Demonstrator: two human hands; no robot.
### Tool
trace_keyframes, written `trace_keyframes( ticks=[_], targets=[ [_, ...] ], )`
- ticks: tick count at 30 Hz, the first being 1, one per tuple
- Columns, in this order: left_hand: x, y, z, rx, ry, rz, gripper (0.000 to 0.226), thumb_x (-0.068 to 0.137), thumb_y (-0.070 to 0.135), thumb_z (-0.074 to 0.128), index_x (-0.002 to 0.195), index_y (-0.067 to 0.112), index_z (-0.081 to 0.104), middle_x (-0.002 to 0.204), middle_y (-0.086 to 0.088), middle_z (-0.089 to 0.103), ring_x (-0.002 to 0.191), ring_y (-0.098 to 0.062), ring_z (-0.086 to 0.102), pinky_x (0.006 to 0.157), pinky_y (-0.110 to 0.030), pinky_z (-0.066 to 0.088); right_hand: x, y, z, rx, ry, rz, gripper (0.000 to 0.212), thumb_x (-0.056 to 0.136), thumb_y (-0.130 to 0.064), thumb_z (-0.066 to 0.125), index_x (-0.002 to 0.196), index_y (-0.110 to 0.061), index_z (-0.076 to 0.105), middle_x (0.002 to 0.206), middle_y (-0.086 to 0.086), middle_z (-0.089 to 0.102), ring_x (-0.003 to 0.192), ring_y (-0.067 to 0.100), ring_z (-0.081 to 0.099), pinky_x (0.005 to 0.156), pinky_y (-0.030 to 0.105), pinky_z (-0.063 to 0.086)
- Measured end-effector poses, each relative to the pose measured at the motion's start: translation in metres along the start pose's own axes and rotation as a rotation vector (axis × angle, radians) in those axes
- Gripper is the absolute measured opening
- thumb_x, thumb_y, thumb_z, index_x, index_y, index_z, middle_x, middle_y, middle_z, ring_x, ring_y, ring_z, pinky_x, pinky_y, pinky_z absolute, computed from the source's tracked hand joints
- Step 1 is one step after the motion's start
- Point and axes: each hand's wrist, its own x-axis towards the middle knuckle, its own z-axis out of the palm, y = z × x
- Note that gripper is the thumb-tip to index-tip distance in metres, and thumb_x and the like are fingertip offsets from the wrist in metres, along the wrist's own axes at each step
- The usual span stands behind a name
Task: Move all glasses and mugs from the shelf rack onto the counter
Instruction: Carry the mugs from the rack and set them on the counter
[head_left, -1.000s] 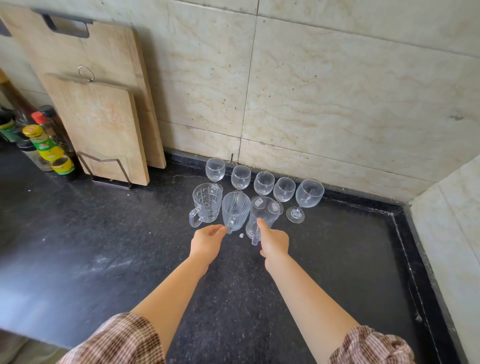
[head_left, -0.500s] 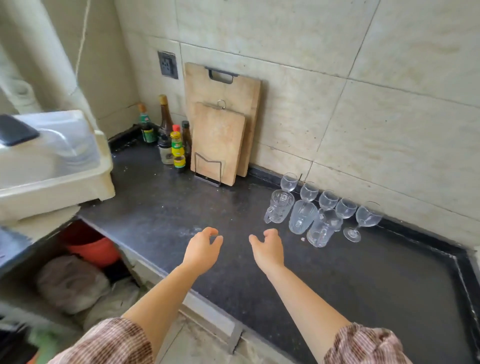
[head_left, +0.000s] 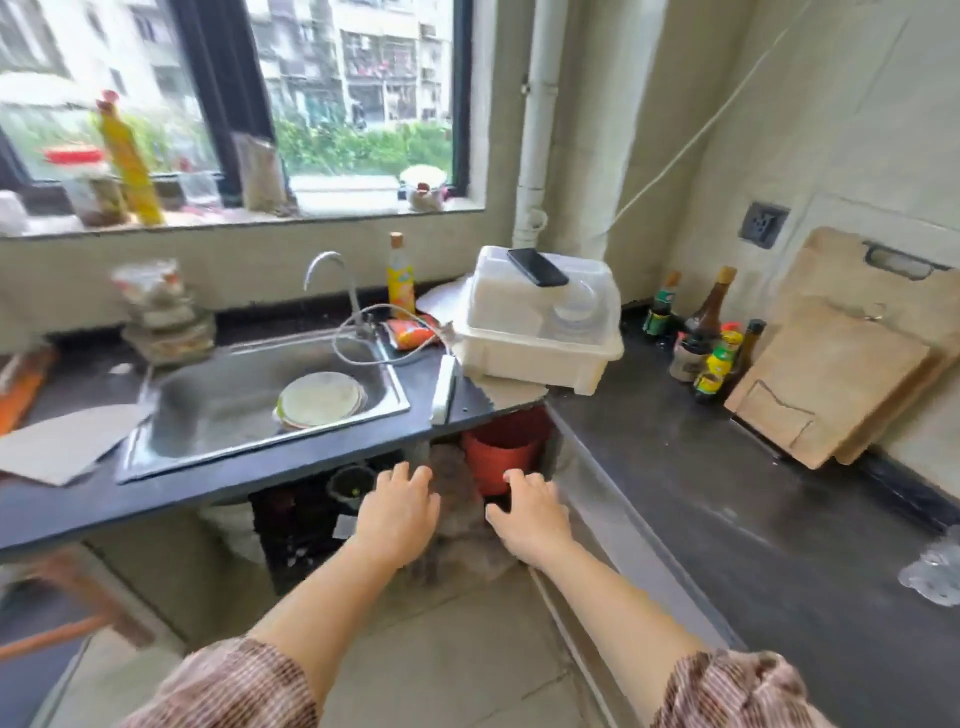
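Both hands hang palm-down in mid-air over the floor (head_left: 467, 649), at the inner corner where the two runs of the dark table (head_left: 701, 493) meet. The left hand (head_left: 397, 512) holds nothing, its fingers (head_left: 410, 475) loosely spread and slightly bent. The right hand (head_left: 530, 519) is likewise empty, its fingers (head_left: 519, 480) relaxed and a little apart. The hands are near each other but do not touch. The right one is just beside the front edge of the right-hand run, without resting on it.

The white lidded rack (head_left: 540, 353) sits at that corner, right at the front edge above the gap where a red bucket (head_left: 504, 447) stands under the table. A dark phone (head_left: 537, 266) lies on the lid. What is inside the rack is too hazy to tell. A blurred clump of clear glassware (head_left: 935, 571) stands on the right-hand run at the frame's right edge, well apart from the rack.

Between rack and glassware runs a long stretch of open dark surface, bounded at the wall by bottles (head_left: 717, 353) and leaning cutting boards (head_left: 831, 379). To the left, the sink (head_left: 208, 415) holds stacked plates (head_left: 319, 400). A white power strip (head_left: 444, 387) lies between sink and rack, its near end at the table's front edge
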Motion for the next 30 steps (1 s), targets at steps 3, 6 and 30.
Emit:
trace_keyframes(
  ticks=[3, 6, 30],
  targets=[
    [-0.006, -0.076, -0.038, 0.019, 0.047, -0.139, 0.044, 0.096, 0.037, 0.041, 0.134, 0.015, 0.044, 0.135, -0.010, 0.047, 0.126, -0.031, 0.041, 0.096, -0.045, 0.045, 0.016, -0.081, 0.021, -0.088, -0.022, -0.173, 0.052, 0.090, -0.043, 0.050, 0.136, -0.020, 0.039, 0.136, 0.009, 0.043, 0.127, 0.031, 0.036, 0.099, 0.048, 0.037],
    [-0.009, -0.146, -0.074, -0.007, 0.104, -0.287, 0.046, 0.097, 0.037, 0.040, 0.137, 0.014, 0.041, 0.137, -0.012, 0.045, 0.126, -0.032, 0.040, 0.098, -0.046, 0.042, 0.033, -0.159, 0.039, -0.144, -0.051, -0.318, 0.053, 0.092, -0.042, 0.049, 0.138, -0.018, 0.038, 0.139, 0.010, 0.041, 0.131, 0.031, 0.033, 0.101, 0.049, 0.035],
    [0.065, -0.598, -0.290, -0.024, 0.395, -0.799, 0.044, 0.096, 0.038, 0.037, 0.136, 0.020, 0.041, 0.144, -0.008, 0.040, 0.130, -0.030, 0.036, 0.100, -0.046, 0.038, 0.173, -0.703, 0.201, -0.270, -0.064, -1.009, 0.050, 0.092, -0.039, 0.051, 0.134, -0.015, 0.040, 0.134, 0.010, 0.045, 0.124, 0.032, 0.038, 0.096, 0.048, 0.039]
  ],
)
